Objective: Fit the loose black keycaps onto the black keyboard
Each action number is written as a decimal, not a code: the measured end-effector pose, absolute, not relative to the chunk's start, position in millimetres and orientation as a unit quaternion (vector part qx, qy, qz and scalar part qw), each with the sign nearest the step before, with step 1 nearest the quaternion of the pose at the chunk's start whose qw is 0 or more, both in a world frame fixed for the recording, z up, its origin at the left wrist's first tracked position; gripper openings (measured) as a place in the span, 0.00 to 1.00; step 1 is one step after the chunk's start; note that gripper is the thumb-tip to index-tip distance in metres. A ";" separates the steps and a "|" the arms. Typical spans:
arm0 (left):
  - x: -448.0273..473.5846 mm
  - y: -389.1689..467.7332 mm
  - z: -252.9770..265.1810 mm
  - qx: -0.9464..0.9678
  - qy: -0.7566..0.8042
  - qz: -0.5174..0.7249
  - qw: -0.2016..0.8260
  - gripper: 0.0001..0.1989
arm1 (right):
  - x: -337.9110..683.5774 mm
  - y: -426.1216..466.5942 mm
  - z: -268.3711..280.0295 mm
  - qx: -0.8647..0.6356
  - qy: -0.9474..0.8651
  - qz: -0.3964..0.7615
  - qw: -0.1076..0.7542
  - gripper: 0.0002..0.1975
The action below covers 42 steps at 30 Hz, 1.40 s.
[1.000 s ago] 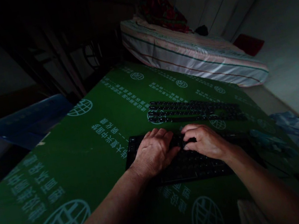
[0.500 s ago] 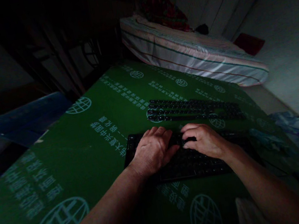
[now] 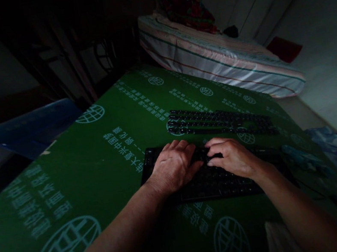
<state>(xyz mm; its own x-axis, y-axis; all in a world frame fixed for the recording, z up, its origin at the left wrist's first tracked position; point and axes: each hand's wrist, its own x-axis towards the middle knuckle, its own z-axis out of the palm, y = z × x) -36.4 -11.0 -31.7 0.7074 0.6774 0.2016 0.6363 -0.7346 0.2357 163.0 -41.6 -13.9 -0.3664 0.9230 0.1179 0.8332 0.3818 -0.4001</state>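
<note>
A black keyboard (image 3: pixel 221 188) lies on the green table, partly covered by both hands. My left hand (image 3: pixel 175 164) rests on its upper left part, fingers bent down over the far side and thumb reaching right across the keys. Close to that thumb, my right hand (image 3: pixel 232 156) is above the middle keys, its fingers curled toward the thumb; whatever is between the tips is too dark to make out. Just beyond the keyboard, several black keycaps (image 3: pixel 199 116) are laid out in rows on the tabletop.
The green table (image 3: pixel 101 190) carries white globe prints and lettering. Crumpled bluish plastic (image 3: pixel 302 156) lies right of the keyboard, near a thin cable. Pale cloth (image 3: pixel 282 240) shows at the near edge. A bed with a striped cover (image 3: pixel 219 62) stands beyond; a blue object (image 3: pixel 35 127) is at left.
The view has shifted slightly. Both hands keep almost the same place on the keyboard, and the rows of keycaps look unchanged.
</note>
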 end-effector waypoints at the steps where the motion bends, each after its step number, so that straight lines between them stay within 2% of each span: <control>1: -36.4 -10.9 -32.0 0.921 0.355 0.140 0.073 0.20 | 162.4 -41.3 -13.2 -0.540 -0.815 0.135 0.160 0.05; 7: -36.4 -9.9 -33.0 0.921 0.353 0.148 0.068 0.20 | 160.0 -42.7 -12.0 -0.544 -0.819 0.110 0.147 0.04; 14: -36.0 -10.1 -31.0 0.921 0.356 0.142 0.072 0.20 | 161.7 -57.4 -25.0 -0.514 -0.841 -0.007 0.170 0.06; 24: -35.0 -9.7 -29.9 0.920 0.354 0.150 0.069 0.20 | 150.6 -87.1 -40.5 -0.507 -0.837 -0.160 0.132 0.17; 42: -35.5 -8.5 -30.5 0.921 0.356 0.144 0.067 0.21 | 147.0 -88.8 -44.4 -0.519 -0.832 -0.150 0.123 0.17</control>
<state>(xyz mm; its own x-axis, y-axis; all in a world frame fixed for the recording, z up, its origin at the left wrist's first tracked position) -35.5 -8.5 -30.5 0.7047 0.6756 0.2166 0.6371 -0.7370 0.2259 147.0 -88.8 -44.4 -0.4308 0.8273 0.3605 0.9012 0.4156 0.1231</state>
